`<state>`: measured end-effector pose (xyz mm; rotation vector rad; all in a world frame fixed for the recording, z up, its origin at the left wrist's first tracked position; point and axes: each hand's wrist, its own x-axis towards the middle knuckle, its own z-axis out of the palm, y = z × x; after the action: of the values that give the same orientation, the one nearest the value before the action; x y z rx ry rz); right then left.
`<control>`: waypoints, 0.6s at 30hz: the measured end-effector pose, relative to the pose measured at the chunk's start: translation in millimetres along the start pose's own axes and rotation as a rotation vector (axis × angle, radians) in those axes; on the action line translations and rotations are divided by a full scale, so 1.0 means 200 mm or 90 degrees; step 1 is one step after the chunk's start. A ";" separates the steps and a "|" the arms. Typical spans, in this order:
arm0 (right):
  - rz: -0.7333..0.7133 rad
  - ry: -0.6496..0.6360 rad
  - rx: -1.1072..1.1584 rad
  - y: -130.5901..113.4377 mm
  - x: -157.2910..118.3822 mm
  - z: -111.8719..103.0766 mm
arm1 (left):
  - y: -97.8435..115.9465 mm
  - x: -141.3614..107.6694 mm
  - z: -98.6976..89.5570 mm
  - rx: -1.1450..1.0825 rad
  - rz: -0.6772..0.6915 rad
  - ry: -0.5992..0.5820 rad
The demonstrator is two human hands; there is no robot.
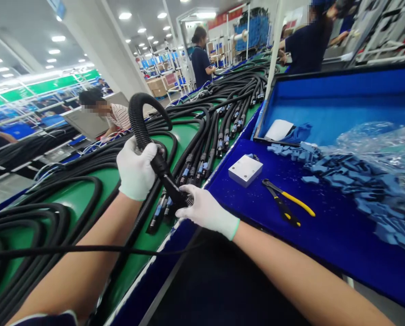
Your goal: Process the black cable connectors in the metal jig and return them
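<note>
My left hand (136,170), in a white glove, grips a black corrugated cable conduit (138,120) that loops up above it. My right hand (205,210), also gloved, closes around the far end of the same cable, at a black connector (165,176) with a metal spring sleeve (188,199). Below my hands, a green belt (87,190) carries several black cable bundles (219,108) with blue-banded metal connectors (202,165). To the right of my right hand lie a white metal block (245,170) and yellow-handled pliers (286,203).
A blue-lined case (325,104) holds blue foam pieces (345,179) and clear plastic wrap (375,145). Co-workers stand beyond the belt (200,59) and at the upper right (306,45). Another sits at the left (116,115). Shelving and cartons (158,81) fill the far hall.
</note>
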<state>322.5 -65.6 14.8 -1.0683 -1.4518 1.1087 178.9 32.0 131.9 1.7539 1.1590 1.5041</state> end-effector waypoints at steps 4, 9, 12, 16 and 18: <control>0.027 0.119 -0.083 -0.01 -0.04 -0.03 | -0.06 -0.01 0.12 -0.060 0.033 0.034; 0.014 0.084 -0.107 0.03 -0.09 -0.18 | -0.07 -0.08 0.16 0.031 0.041 0.022; -0.027 0.071 -0.231 -0.01 -0.19 -0.33 | -0.05 -0.19 0.16 0.261 0.254 -0.161; -0.019 0.014 -0.372 -0.18 -0.36 -0.57 | -0.09 -0.35 0.25 0.340 0.436 -0.569; 0.027 0.027 -0.388 -0.23 -0.45 -0.71 | -0.11 -0.40 0.33 0.318 0.365 -0.560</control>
<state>470.4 -145.5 57.2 -1.5332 -1.7905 0.6696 236.4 -18.7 60.0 2.8298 0.5947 0.4993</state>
